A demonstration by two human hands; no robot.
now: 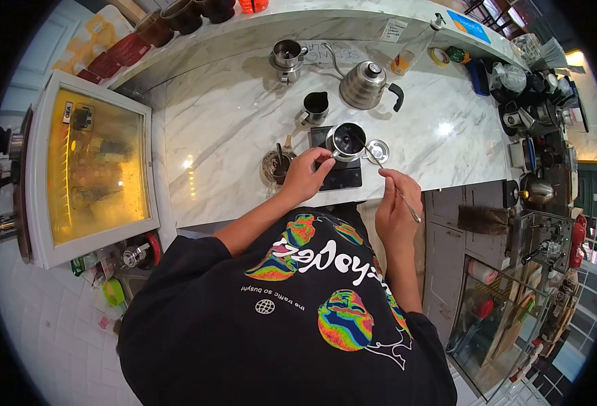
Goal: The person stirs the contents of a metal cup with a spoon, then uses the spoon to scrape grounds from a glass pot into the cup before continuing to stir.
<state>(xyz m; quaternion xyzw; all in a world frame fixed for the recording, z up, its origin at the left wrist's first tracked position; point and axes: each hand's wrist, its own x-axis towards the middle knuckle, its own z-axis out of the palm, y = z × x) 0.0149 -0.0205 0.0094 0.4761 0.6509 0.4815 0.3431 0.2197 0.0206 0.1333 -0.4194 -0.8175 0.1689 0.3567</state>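
A shiny metal cup (pixel 336 144) with dark liquid inside stands on a black scale (pixel 344 178). My left hand (pixel 305 177) is closed at the cup's near-left side, its thumb and fingertips pinching what looks like the handle. In my right hand (pixel 400 203) is a long thin metal spoon (pixel 374 158), slanting down over the rim so that its far end is in the cup. Just right of the cup lies a small round metal lid (pixel 378 151). A glass jar (pixel 270 166) with dark contents and a utensil sticking out is left of my left hand.
Behind the cup stand a small metal pitcher (pixel 316 116), a gooseneck kettle (pixel 364 88) and stacked metal cups (pixel 287 57). A glass bottle (pixel 403 62) is at the back of the marble counter (pixel 224 135). The yellow-lit glass-fronted cabinet (pixel 151 135) borders the left side.
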